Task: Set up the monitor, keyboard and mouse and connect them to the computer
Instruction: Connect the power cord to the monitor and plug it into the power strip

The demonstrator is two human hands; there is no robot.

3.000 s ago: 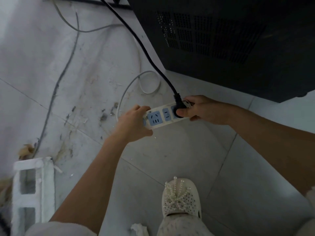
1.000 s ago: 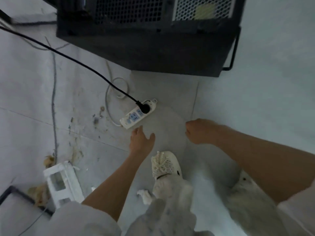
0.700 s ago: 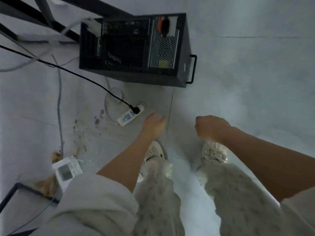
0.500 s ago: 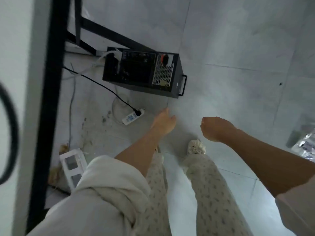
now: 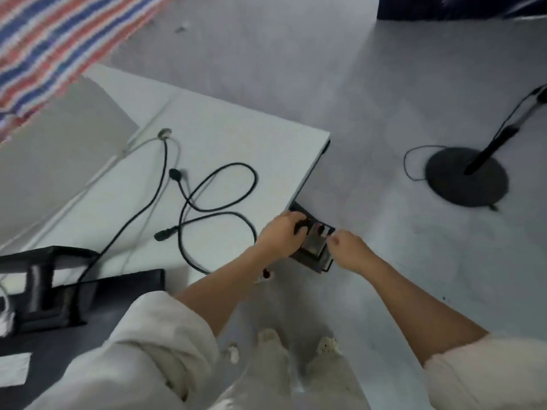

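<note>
I stand over a white table (image 5: pixel 236 137). A black cable (image 5: pixel 219 187) lies looped on it with two loose plug ends, and another dark cable runs down to the black monitor (image 5: pixel 59 291), which lies at the lower left. The black computer tower (image 5: pixel 313 253) shows on the floor just past the table's right edge. My left hand (image 5: pixel 281 235) hangs above the tower with fingers loosely curled, holding nothing. My right hand (image 5: pixel 346 247) is beside it, fingers curled in, also holding nothing. Keyboard and mouse are out of view.
A black round-based stand (image 5: pixel 466 176) with a thin cord is on the grey floor to the right. A striped red and blue mat (image 5: pixel 44 39) lies at the upper left. A white cable (image 5: pixel 118 155) crosses the table's left part.
I have let go of the power strip and plug, risen from the floor and turned. The view now looks down on the tabletop instead of under it, with both hands holding nothing.
</note>
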